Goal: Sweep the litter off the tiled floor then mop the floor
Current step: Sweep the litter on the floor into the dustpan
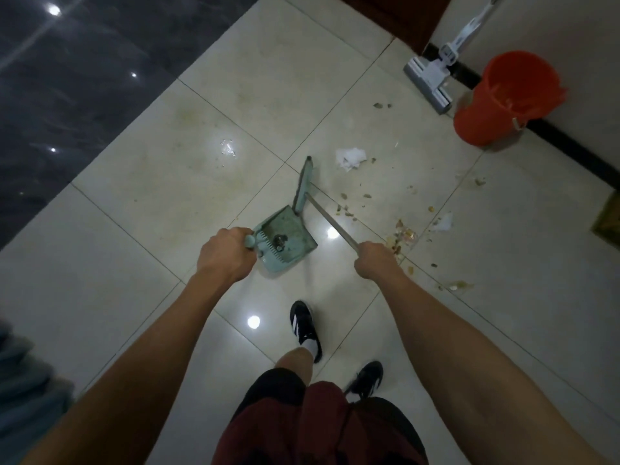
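1. A pale green plastic dustpan (285, 238) sits low over the glossy cream tiled floor (134, 229), with dark debris inside it near its comb teeth.
2. A broom with a flat pale green head (303, 184) and thin metal handle (330, 223) stands just beside the dustpan's far edge.
3. Crumpled white paper (350, 158) and scattered yellowish crumbs (401, 238) lie to the right of the broom.
4. A grey-and-white flat mop (431, 80) leans on the wall, near an orange plastic bucket (503, 99).

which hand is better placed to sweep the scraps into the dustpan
Right. The right hand already grips the broom, and the scraps lie on its side. The left hand holds the dustpan, so it should probably just steady it.
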Demonstrator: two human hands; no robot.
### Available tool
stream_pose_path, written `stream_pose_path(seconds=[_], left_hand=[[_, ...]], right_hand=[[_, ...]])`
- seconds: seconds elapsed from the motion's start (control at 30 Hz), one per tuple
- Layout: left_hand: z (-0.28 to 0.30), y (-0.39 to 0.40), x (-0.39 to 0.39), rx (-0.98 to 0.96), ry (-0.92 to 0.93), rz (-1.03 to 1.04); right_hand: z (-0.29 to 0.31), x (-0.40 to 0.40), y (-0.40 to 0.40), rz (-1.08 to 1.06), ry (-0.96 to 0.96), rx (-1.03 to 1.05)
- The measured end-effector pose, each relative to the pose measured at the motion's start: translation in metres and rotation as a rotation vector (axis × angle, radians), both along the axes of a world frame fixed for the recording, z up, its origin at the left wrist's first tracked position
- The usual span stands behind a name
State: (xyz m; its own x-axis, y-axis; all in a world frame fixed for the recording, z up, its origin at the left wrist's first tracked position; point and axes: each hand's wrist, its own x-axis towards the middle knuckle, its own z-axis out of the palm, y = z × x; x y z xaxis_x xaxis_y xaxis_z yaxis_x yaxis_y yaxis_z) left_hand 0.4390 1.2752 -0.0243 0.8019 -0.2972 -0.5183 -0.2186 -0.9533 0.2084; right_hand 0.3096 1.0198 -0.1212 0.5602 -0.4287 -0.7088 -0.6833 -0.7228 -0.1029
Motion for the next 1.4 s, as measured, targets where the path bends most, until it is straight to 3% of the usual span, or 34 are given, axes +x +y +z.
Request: stream_pose_path(seconds=[0.4, 0.8, 0.97, 1.2, 1.4], left_hand=[[-0.003, -0.037, -0.012, 0.005, 0.003, -0.099], [0.003, -0.094, -0.113, -0.014, -0.038, -0.255], [0.011, -0.117, -0.152, -0.014, -0.057, -0.308], [0.024, -0.131, -0.179, -0.041, -0.086, -0.370], [0.028, -0.121, -0.153, -0.062, -0.094, -0.321]], right_hand=[[-0.003, -0.069, -0.024, -0.099, 0.100, -0.092], [0.015, -0.233, -0.059, -0.387, 0.131, -0.090], [0.030, -0.283, -0.072, -0.336, 0.116, -0.109], [0.047, -0.287, -0.064, -0.401, 0.014, -0.086], [0.056, -0.250, -0.065, -0.367, -0.017, -0.101]])
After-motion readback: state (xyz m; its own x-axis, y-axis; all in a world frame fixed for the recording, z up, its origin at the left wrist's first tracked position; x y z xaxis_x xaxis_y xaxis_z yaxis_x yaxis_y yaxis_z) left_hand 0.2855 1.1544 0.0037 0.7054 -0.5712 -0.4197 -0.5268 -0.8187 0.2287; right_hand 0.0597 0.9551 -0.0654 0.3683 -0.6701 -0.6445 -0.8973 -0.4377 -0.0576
